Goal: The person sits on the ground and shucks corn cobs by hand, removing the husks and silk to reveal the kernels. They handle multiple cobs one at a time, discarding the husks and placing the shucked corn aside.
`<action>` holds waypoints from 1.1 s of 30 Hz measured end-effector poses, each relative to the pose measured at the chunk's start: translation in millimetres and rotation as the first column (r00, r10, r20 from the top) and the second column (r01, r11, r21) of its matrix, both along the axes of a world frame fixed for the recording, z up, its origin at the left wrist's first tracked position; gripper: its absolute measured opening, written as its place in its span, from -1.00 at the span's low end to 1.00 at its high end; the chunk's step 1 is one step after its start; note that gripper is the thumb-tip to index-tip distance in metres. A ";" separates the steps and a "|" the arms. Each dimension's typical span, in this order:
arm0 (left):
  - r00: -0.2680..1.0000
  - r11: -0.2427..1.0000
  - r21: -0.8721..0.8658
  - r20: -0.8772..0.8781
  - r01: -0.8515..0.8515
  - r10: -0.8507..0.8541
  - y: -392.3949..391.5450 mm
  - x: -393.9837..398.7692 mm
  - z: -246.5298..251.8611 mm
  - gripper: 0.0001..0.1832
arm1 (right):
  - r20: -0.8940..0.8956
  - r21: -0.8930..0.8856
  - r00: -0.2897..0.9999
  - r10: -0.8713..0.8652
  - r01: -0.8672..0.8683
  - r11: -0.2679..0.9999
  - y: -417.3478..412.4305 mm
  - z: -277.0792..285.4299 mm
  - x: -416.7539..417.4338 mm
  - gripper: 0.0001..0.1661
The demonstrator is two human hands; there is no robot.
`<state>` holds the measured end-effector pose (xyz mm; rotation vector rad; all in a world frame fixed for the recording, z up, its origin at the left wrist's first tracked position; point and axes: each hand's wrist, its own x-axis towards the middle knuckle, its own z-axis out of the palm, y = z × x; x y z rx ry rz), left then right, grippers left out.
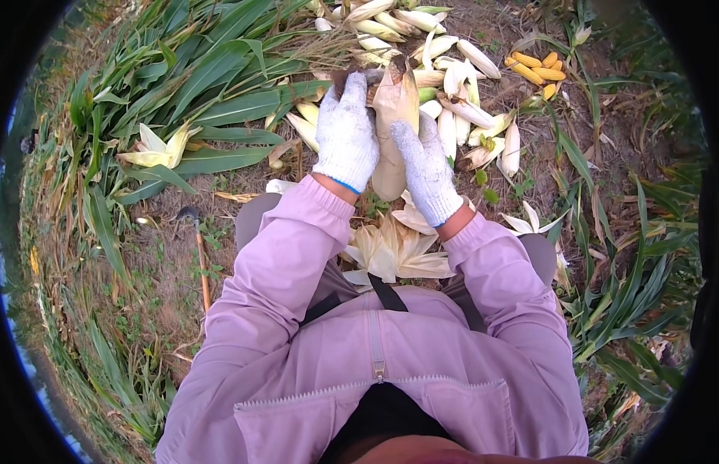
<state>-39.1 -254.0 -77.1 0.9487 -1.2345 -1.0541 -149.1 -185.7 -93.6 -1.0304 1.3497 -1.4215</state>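
An ear of corn in a pale, dry husk [394, 116] stands upright before me, its dark tip pointing away. My right hand [426, 168], in a whitish knitted glove, grips it with the thumb across the near face and the fingers hidden behind. My left hand [347, 130], gloved alike, is against the ear's left side. Dark brown matter, perhaps corn silk [339, 81], shows at its fingertips; whether those fingers hold anything is unclear. Peeled husk leaves [397, 252] lie spread below the ear, between my knees.
Beyond my hands lies a heap of husked-in corn ears [475, 110]. Several bare yellow cobs [536, 68] sit at the right. Cut green stalks and leaves [220, 87] cover the upper left. A sickle-like tool with a wooden handle [202, 261] rests on the soil at left.
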 end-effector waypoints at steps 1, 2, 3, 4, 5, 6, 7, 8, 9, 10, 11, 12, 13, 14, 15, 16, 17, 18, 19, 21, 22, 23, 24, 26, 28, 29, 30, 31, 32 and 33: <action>0.996 0.998 -0.059 0.087 -0.005 0.010 -1.2 0.7 -3.6 -0.72 | 0.090 0.011 0.996 -0.005 0.004 1.000 -0.7 2.9 0.5 -0.28; 0.994 0.997 -0.076 0.106 0.000 0.008 -2.4 0.5 -7.1 -0.71 | 0.042 0.044 0.999 -0.019 0.017 0.999 2.6 8.4 -0.5 -0.37; 0.989 0.995 -0.101 0.149 0.011 0.004 -0.4 0.0 -5.2 -0.70 | 0.049 0.027 0.998 -0.028 0.026 0.999 2.1 7.6 -1.6 -0.37; 0.982 0.992 -0.126 0.191 0.023 0.001 1.5 -0.6 -3.0 -0.68 | 0.055 0.010 0.998 -0.036 0.035 0.999 1.0 5.6 -3.0 -0.36; 0.967 0.986 -0.161 0.256 0.042 0.000 7.0 0.4 -0.6 -0.67 | 0.061 -0.008 0.997 -0.043 0.044 0.999 -0.1 3.6 -4.7 -0.35; 0.922 0.977 -0.207 0.386 0.046 0.038 7.9 3.0 -0.7 -0.67 | -0.031 -0.033 0.999 -0.041 0.040 0.999 -1.2 2.0 -6.4 -0.34; 0.860 0.965 -0.256 0.502 0.053 0.086 9.1 5.2 -0.9 -0.67 | -0.123 -0.058 0.992 -0.041 0.034 0.998 -2.4 0.4 -9.3 -0.33; 0.735 0.946 -0.319 0.656 0.058 0.175 6.3 8.7 -6.4 -0.68 | -0.214 -0.083 0.976 -0.043 0.026 0.996 -2.6 -0.4 -11.6 -0.32; 0.573 0.923 -0.376 0.775 0.077 0.267 5.2 11.9 -8.7 -0.68 | -0.346 -0.095 0.937 -0.042 0.009 0.995 -1.9 1.5 -11.7 -0.32; 0.807 0.978 -0.207 0.581 0.016 0.110 5.8 8.0 -11.2 -0.67 | -0.472 -0.106 0.880 -0.042 -0.009 0.994 -0.8 5.7 -11.6 -0.32; 0.962 0.998 -0.056 0.269 -0.026 0.040 6.3 4.3 -13.2 -0.64 | -0.589 -0.114 0.807 -0.045 -0.028 0.993 -0.3 7.7 -11.3 -0.31; 0.969 0.998 0.023 0.240 -0.056 0.049 2.0 2.2 -7.4 -0.64 | -0.621 -0.070 0.783 -0.042 -0.003 0.998 -0.8 4.5 -10.7 -0.20; 0.997 0.975 0.219 -0.078 0.022 -0.004 2.9 -1.8 -2.5 -0.67 | -0.592 -0.052 0.805 -0.045 0.018 0.998 -0.4 2.8 -8.4 -0.18; 0.915 0.920 0.380 -0.397 0.097 0.068 4.6 -5.6 3.0 -0.69 | -0.563 -0.033 0.825 -0.050 0.038 0.999 0.2 2.0 -2.4 -0.16; 0.899 0.922 0.373 -0.433 0.107 0.071 3.4 -5.0 0.1 -0.69 | -0.533 -0.015 0.844 -0.056 0.057 0.998 -0.3 2.6 3.5 -0.14; 0.881 0.923 0.366 -0.467 0.117 0.074 2.0 -3.8 -4.9 -0.70 | -0.471 -0.024 0.879 -0.066 0.062 0.998 -0.7 -2.2 8.0 -0.03; 0.862 0.925 0.358 -0.502 0.126 0.076 0.6 -3.5 -8.5 -0.70 | -0.406 -0.035 0.911 -0.067 0.058 0.998 -2.9 -4.2 9.2 0.03; 0.778 0.912 0.378 -0.616 0.159 0.120 3.1 -8.8 -0.8 -0.68 | -0.337 -0.040 0.939 -0.068 0.058 0.998 -4.8 -4.8 10.7 0.09; 0.780 0.896 0.404 -0.614 0.182 0.118 2.7 -8.9 2.4 -0.67 | -0.267 -0.046 0.961 -0.069 0.059 0.997 -5.8 -3.7 11.8 0.15; 0.784 0.862 0.452 -0.611 0.231 0.110 1.4 -8.1 6.0 -0.66 | -0.170 0.008 0.983 -0.074 0.076 0.997 -7.8 -3.4 9.4 0.20; 0.746 0.862 0.425 -0.660 0.276 0.086 0.3 -8.3 1.6 -0.64 | -0.111 0.011 0.991 -0.079 0.081 0.997 -12.2 -9.8 8.7 0.20; 0.704 0.863 0.388 -0.708 0.323 0.055 -0.4 -8.5 0.7 -0.64 | -0.051 0.015 0.995 -0.084 0.085 0.996 -14.8 -13.0 7.6 0.20; 0.657 0.863 0.350 -0.753 0.365 0.028 -0.9 -8.0 0.1 -0.63 | -0.028 0.054 0.996 -0.089 0.090 0.994 -15.0 -7.6 4.6 0.01; 0.528 0.858 0.373 -0.837 0.352 0.148 -5.8 -12.1 0.3 -0.66 | 0.403 -0.040 0.915 -0.014 0.033 0.999 -15.8 -2.4 3.5 -0.09; 0.436 0.850 0.293 -0.896 0.438 0.084 -2.8 -11.8 13.2 -0.68 | 0.855 -0.102 0.511 0.092 -0.008 0.995 -16.4 4.3 -2.0 -0.28; 0.386 0.845 0.249 -0.921 0.474 0.055 1.3 -11.1 23.7 -0.69 | 0.866 -0.085 0.493 0.081 -0.015 0.996 -16.9 9.2 -2.1 -0.26; 0.453 0.830 0.358 -0.880 0.428 0.145 10.5 -15.7 45.7 -0.70 | 0.877 -0.069 0.475 0.075 -0.029 0.997 -18.0 13.4 -1.6 -0.24; 0.425 0.827 0.330 -0.897 0.456 0.124 9.1 -15.3 40.3 -0.70 | 0.887 -0.054 0.457 0.068 -0.044 0.998 -18.5 15.3 -2.2 -0.23; 0.395 0.822 0.302 -0.913 0.482 0.104 7.0 -13.1 30.1 -0.71 | 0.873 -0.088 0.477 0.097 -0.041 0.995 -17.5 13.7 -4.1 -0.23; 0.371 0.816 0.274 -0.925 0.509 0.079 5.8 -12.6 30.0 -0.72 | 0.871 -0.060 0.486 0.062 -0.020 0.998 -17.7 11.6 -4.5 -0.25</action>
